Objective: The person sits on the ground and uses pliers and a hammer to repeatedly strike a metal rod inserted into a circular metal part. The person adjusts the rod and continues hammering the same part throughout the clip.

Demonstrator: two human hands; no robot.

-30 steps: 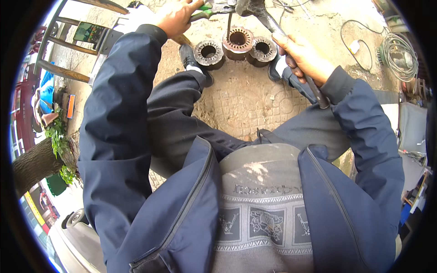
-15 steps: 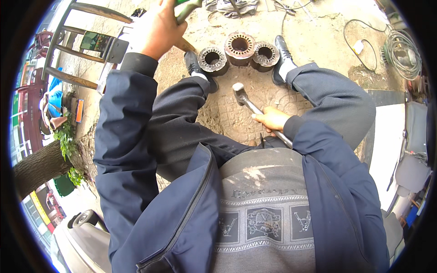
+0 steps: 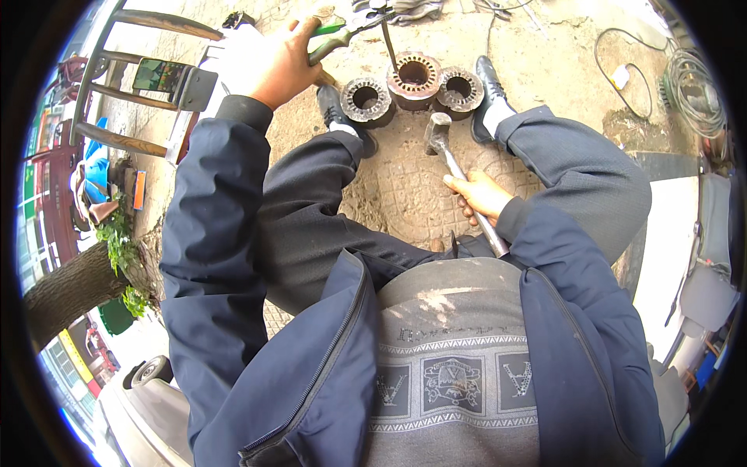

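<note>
My left hand [image 3: 284,58] is closed round the green handles of a pair of pliers [image 3: 342,37] at the upper left. The pliers' jaws hold a dark metal rod, perhaps a chisel [image 3: 389,45], whose lower end reaches the rim of the slotted metal ring, like a motor stator core [image 3: 415,95]. Two similar cores stand beside it, a left core [image 3: 377,118] and a right core [image 3: 468,107], between my shoes. My right hand [image 3: 484,194] grips the shaft of a hammer [image 3: 440,131], its head just in front of the cores.
A wooden chair [image 3: 132,140] lies at the left with a phone [image 3: 159,76] on it. Grey cloth [image 3: 416,11] lies at the far edge. A coiled cable [image 3: 695,97] is at the right. A tree trunk [image 3: 74,284] stands lower left.
My left hand has lowered the pliers and tilted them toward the cores, bringing the dark rod to the middle one. The hammer head has moved up and right, nearer the cores.
</note>
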